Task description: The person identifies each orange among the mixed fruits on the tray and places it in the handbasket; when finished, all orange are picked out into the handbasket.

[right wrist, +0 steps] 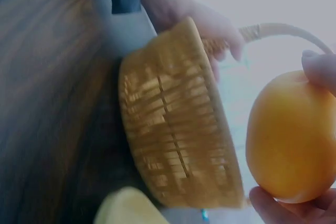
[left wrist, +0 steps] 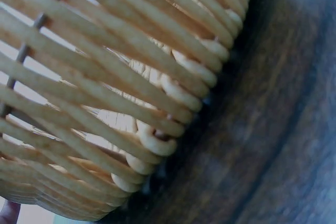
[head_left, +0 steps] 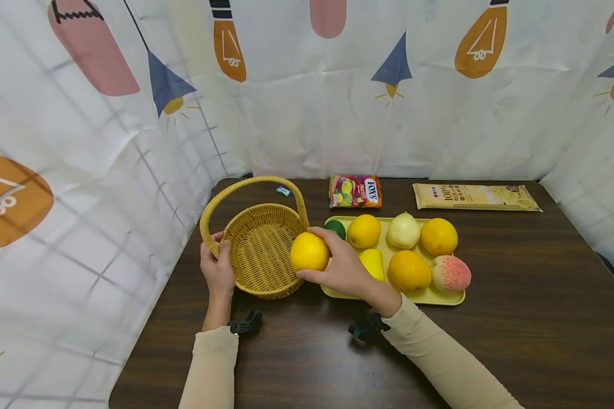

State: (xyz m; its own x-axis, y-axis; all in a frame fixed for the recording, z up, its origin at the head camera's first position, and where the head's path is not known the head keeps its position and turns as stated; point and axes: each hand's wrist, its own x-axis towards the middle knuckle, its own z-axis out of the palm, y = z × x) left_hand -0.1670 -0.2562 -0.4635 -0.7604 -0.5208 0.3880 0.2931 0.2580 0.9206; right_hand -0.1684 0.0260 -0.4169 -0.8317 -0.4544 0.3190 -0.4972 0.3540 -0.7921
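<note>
My left hand (head_left: 219,275) grips the wicker basket (head_left: 266,292) at its left rim, by the foot of the arched handle. The basket's woven floor shows with nothing lying on it. My right hand (head_left: 345,270) holds an orange (head_left: 309,252) between thumb and fingers, at the basket's right rim. In the right wrist view the same orange (right wrist: 291,140) appears beside the rim, apart from it. Woven basket wall (left wrist: 121,72) fills most of the left wrist view. Right of the basket, a yellow tray (head_left: 442,299) bears several fruits, partly hidden behind my right hand.
On the tray lie a peach (head_left: 451,274), a pale pear-like fruit (head_left: 403,231), a yellow fruit (head_left: 372,263), a dark green one (head_left: 335,229) and several oranges. Behind stand a candy bag (head_left: 355,191), a long yellow packet (head_left: 476,197) and a small blue wrapper (head_left: 283,191).
</note>
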